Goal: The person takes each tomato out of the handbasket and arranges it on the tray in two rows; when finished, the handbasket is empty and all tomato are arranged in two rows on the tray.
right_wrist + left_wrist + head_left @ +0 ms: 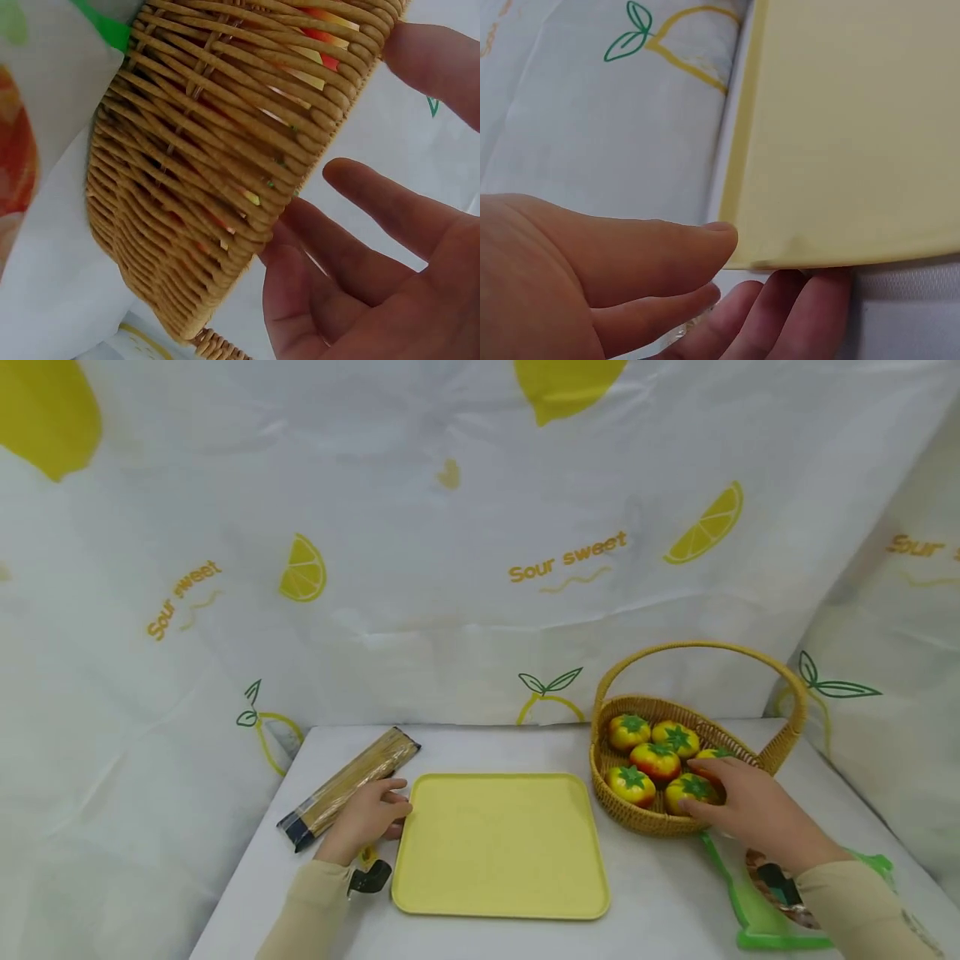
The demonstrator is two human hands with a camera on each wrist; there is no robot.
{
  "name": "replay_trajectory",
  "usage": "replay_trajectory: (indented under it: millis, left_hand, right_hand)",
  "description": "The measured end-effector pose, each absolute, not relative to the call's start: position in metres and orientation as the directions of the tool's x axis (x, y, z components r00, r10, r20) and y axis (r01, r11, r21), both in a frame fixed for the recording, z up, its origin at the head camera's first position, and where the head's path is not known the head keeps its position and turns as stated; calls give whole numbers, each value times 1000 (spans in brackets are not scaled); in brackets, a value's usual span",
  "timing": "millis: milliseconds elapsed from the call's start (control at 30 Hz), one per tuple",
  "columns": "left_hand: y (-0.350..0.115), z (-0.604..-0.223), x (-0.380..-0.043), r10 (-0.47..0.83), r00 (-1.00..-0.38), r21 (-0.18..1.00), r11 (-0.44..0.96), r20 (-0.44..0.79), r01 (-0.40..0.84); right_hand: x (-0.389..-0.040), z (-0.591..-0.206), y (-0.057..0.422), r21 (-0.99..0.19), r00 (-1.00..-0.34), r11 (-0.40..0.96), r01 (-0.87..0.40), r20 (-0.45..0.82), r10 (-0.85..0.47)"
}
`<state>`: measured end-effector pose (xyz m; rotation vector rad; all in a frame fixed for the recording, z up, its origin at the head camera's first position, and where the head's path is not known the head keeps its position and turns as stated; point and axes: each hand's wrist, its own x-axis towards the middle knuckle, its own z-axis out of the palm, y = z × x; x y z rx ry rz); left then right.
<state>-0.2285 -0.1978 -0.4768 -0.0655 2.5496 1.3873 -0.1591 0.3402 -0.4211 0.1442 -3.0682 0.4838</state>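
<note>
A pale yellow tray (498,847) lies flat in the middle of the table. At its left edge is my left hand (372,814), thumb uppermost and apart from the fingers. In the left wrist view, those fingers (810,315) reach just under the tray's rim. My right hand (750,802) reaches over the front right rim of the wicker basket (637,822). Its thumb and fingers are spread around a yellow-red persimmon (692,789) with a green leafy top. More such persimmons (655,762) sit in the basket. The right wrist view shows a wide gap between thumb (435,67) and fingers.
Left of the tray lies a clear packet (352,785) of long thin tan sticks with a dark end. The basket's tall arched handle (701,645) rises at back right. Under the right forearm lies a green-edged bag (738,902). A lemon-print cloth (450,610) hangs behind.
</note>
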Motion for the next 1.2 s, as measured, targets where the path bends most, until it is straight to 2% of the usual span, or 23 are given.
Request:
replay_trajectory:
  millis: [833,1200]
  left_hand:
    - [-200,-485,-237,131,-957,831,535,-258,-151]
    - [-200,-486,-236,124,-957,834,529,-261,-159]
  right_hand:
    - [-184,-418,334,-286,-992,957,-35,-103,-67]
    - [-179,-415,337,-276,-996,959,-60,-47,-76]
